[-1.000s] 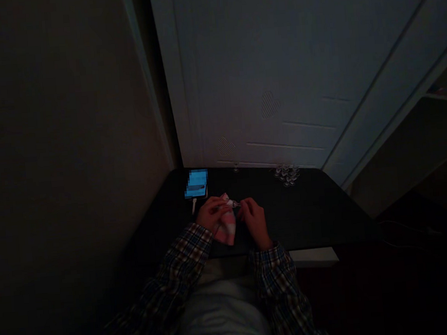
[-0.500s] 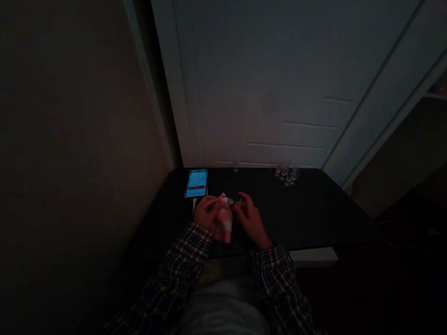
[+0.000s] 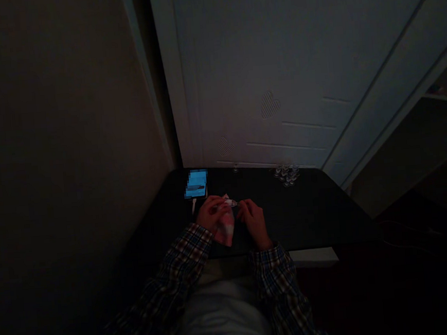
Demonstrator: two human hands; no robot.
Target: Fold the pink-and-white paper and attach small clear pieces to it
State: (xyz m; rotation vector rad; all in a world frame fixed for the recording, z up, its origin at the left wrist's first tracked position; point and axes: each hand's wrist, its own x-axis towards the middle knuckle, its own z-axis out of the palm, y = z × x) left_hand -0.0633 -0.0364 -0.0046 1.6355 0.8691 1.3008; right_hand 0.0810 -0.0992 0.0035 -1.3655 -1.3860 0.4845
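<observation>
A pink-and-white cloth hangs down from my left hand, whose fingers are closed on its upper part. Between the hands, at the cloth's top edge, is a small pale, shiny piece; the dark picture hides its exact kind. My right hand pinches the right end of this piece, with thumb and forefinger together. Both hands are above the front half of a dark table.
A lit phone with a white cable lies at the table's back left. Several small clear pieces are heaped at the back right, and a single clear piece stands at the back edge. A white panel rises behind.
My right fingers have drawn closer together around the small piece's end. The cloth has shifted slightly, and the piece between my hands now looks paler and straighter.
</observation>
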